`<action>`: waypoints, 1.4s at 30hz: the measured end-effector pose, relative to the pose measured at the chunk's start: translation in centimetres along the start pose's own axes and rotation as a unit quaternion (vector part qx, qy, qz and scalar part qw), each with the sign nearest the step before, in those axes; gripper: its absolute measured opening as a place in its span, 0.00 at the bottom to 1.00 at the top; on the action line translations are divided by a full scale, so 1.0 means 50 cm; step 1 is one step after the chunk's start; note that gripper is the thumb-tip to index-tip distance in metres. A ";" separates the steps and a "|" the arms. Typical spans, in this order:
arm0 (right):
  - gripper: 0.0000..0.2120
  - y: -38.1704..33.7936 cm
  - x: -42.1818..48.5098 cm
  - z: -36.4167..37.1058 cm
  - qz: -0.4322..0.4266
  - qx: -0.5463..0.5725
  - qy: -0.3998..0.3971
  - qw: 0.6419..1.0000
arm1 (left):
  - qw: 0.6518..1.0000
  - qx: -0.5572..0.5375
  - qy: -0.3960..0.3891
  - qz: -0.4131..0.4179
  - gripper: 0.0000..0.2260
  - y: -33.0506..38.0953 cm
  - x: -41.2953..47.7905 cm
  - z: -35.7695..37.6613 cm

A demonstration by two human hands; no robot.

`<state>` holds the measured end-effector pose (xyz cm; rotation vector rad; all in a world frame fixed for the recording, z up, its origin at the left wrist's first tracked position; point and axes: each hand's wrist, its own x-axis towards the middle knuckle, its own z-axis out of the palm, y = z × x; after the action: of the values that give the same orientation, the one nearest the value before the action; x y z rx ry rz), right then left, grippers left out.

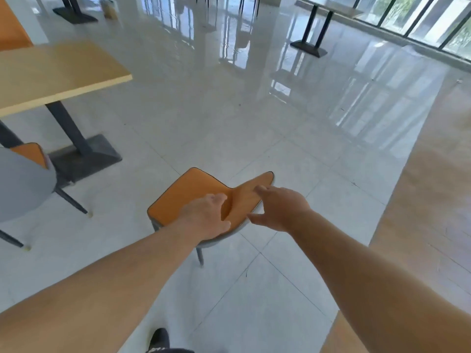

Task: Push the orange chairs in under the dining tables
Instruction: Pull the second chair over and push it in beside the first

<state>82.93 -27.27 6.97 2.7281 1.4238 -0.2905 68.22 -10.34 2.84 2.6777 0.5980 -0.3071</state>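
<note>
My left hand lies on the backrest of the orange chair, palm down over the near left part of its top edge, fingers curled over onto the orange inner face and thumb against the grey outer shell, so it is closed on the chair. My right hand is just to the right of it, at the right end of the backrest, with fingers spread and thumb held out toward the left; the fingertips reach the orange surface, but I cannot tell whether this hand has any hold or only hovers against it. The chair stands out on the pale tiled floor, right under my hands and between my two forearms, its seat pointing away to the far left. It is well apart from the wooden dining table, which stands on the far left on a dark pedestal base. At the left edge, a second chair with a grey back and an orange seat sits partly under that table. One of my shoes shows at the near edge. Further tables stand far off, toward the windows.
</note>
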 end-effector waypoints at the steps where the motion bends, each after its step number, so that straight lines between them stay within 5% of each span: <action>1: 0.32 0.027 0.003 0.004 -0.004 -0.002 0.002 1.000 | 1.000 -0.002 -0.003 0.001 0.32 0.027 0.018 0.011; 20: 0.38 0.315 0.371 0.123 -0.138 0.002 -0.135 0.981 | 0.987 -0.099 -0.057 -0.109 0.38 0.149 0.470 0.174; 31: 0.38 0.380 0.520 0.184 -0.305 -0.027 -0.260 0.916 | 0.925 -0.149 -0.127 -0.325 0.37 0.185 0.474 0.212; 35: 0.36 0.388 0.528 0.213 -0.386 -0.106 -0.274 0.874 | 0.886 -0.232 -0.046 -0.399 0.31 0.245 0.441 0.245; 42: 0.23 0.360 0.547 0.253 -0.391 -0.180 -0.261 0.864 | 0.909 -0.072 0.045 -0.408 0.19 0.273 0.423 0.303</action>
<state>111.11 -17.19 -11.36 1.4945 2.0368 -0.6440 91.11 -20.25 -12.66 2.1692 1.6841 -0.3346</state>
